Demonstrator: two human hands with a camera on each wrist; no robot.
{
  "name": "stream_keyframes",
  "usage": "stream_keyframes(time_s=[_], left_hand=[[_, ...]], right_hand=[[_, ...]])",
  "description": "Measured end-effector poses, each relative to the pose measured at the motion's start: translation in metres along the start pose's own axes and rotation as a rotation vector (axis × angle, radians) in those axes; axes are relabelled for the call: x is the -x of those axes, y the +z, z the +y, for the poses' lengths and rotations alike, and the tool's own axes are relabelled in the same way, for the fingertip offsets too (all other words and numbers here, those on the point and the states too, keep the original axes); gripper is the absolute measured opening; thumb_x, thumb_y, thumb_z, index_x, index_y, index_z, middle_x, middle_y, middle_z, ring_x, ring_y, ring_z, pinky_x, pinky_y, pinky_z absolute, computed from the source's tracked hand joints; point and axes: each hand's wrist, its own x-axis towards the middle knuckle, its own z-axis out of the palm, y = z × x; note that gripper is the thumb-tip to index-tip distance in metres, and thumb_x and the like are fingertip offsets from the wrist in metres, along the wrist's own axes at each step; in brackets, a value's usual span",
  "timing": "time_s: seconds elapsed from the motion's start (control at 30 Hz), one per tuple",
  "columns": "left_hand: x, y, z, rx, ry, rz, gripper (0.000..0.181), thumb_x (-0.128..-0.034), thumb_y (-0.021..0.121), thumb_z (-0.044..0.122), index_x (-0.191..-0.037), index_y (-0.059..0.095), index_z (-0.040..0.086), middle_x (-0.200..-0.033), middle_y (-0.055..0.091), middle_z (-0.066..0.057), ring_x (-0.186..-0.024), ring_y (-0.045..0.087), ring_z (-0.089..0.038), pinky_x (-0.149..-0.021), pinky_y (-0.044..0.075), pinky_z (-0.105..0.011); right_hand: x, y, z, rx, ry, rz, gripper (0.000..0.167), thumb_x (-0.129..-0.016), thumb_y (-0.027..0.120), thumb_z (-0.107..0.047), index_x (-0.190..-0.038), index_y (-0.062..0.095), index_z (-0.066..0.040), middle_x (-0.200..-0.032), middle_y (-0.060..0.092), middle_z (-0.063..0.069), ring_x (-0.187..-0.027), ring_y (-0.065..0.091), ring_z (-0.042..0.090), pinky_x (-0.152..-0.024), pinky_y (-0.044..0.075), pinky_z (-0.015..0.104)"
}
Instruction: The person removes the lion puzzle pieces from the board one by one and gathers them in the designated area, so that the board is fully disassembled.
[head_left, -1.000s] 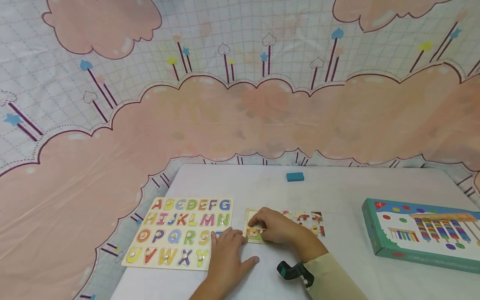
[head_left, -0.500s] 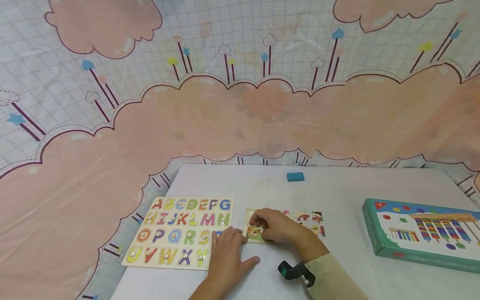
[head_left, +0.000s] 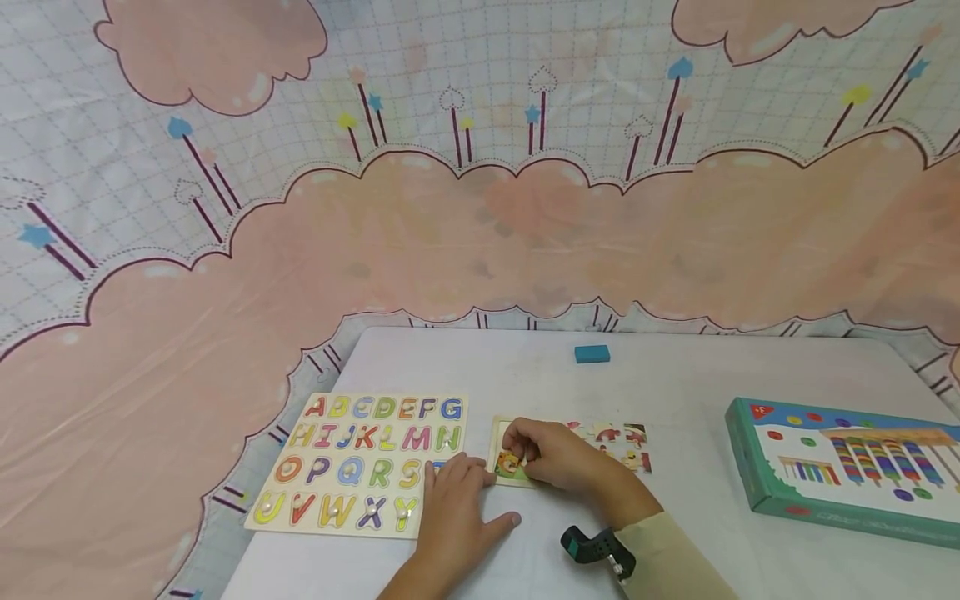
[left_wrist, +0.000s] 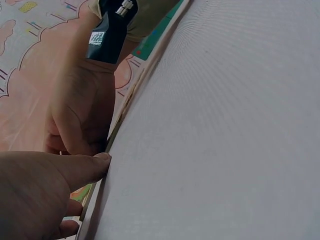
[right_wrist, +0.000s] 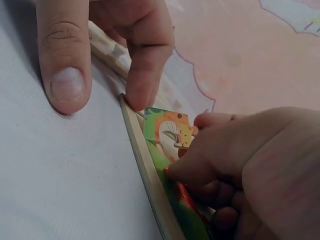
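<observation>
My right hand (head_left: 558,457) is over the left end of a wooden jigsaw puzzle board (head_left: 497,429). Its thumb and index finger pinch the edge of a jigsaw piece (right_wrist: 167,126) printed with an orange animal on green. In the right wrist view that piece sits tilted at the board's corner, its far edge near a left fingertip. My left hand (head_left: 453,508) lies with fingers extended, the fingertips touching the board's left corner and the palm side partly over the alphabet board (head_left: 352,458). In the left wrist view the left thumb (left_wrist: 90,167) points toward the board's edge.
More picture pieces (head_left: 636,435) show at the puzzle's right end, partly behind the right forearm. A blue block (head_left: 592,354) lies at the back of the white table (head_left: 697,375). A green toy box (head_left: 847,475) stands at the right.
The right fingers have shifted slightly, and the orange animal piece under them shows more tilted. The left hand stays in place. The head view has drifted slightly.
</observation>
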Motion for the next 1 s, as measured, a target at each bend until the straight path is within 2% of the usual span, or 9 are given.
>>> stream_keyframes(time_s=[0.27,0.43,0.67,0.83,1.0], left_hand=[[0.001,0.002,0.000,-0.002,-0.009,-0.006,0.050,-0.0755,0.096,0.042,-0.107,0.071,0.013,-0.128,0.062,-0.006,-0.135,0.052,-0.034,-0.121,0.018,-0.077],[0.001,0.003,-0.001,-0.005,-0.002,-0.001,0.049,-0.0759,0.096,0.042,-0.108,0.070,0.014,-0.128,0.061,-0.006,-0.136,0.052,-0.034,-0.122,0.017,-0.076],[0.000,0.003,-0.001,-0.004,-0.018,-0.025,0.050,-0.0767,0.096,0.043,-0.109,0.069,0.014,-0.130,0.061,-0.006,-0.138,0.051,-0.034,-0.123,0.016,-0.075],[0.000,0.003,0.000,-0.003,-0.027,-0.028,0.050,-0.0768,0.095,0.044,-0.109,0.070,0.014,-0.130,0.061,-0.006,-0.138,0.050,-0.035,-0.123,0.014,-0.075],[0.001,0.003,0.000,-0.010,-0.020,-0.018,0.050,-0.0763,0.095,0.044,-0.108,0.071,0.014,-0.128,0.061,-0.005,-0.136,0.052,-0.034,-0.123,0.016,-0.075]], right_hand=[[0.002,0.003,0.002,0.009,-0.008,0.020,0.026,-0.094,0.077,-0.004,-0.108,0.064,-0.022,-0.091,0.061,-0.004,-0.089,0.058,0.016,-0.074,0.050,0.028],[0.002,0.005,0.003,-0.012,-0.010,0.047,0.024,-0.096,0.075,-0.004,-0.107,0.064,-0.022,-0.091,0.062,-0.005,-0.089,0.058,0.016,-0.075,0.050,0.028],[0.002,0.002,0.006,-0.117,-0.007,0.081,0.023,-0.096,0.075,-0.005,-0.109,0.066,-0.021,-0.095,0.063,-0.003,-0.091,0.059,0.018,-0.075,0.051,0.029],[0.006,0.000,0.002,-0.203,-0.006,0.097,0.023,-0.095,0.073,-0.004,-0.111,0.068,-0.018,-0.097,0.064,0.001,-0.088,0.059,0.020,-0.069,0.052,0.027],[0.011,-0.007,-0.002,-0.227,-0.008,0.108,0.017,-0.098,0.072,-0.006,-0.111,0.069,-0.017,-0.096,0.064,0.001,-0.087,0.060,0.021,-0.070,0.054,0.027]])
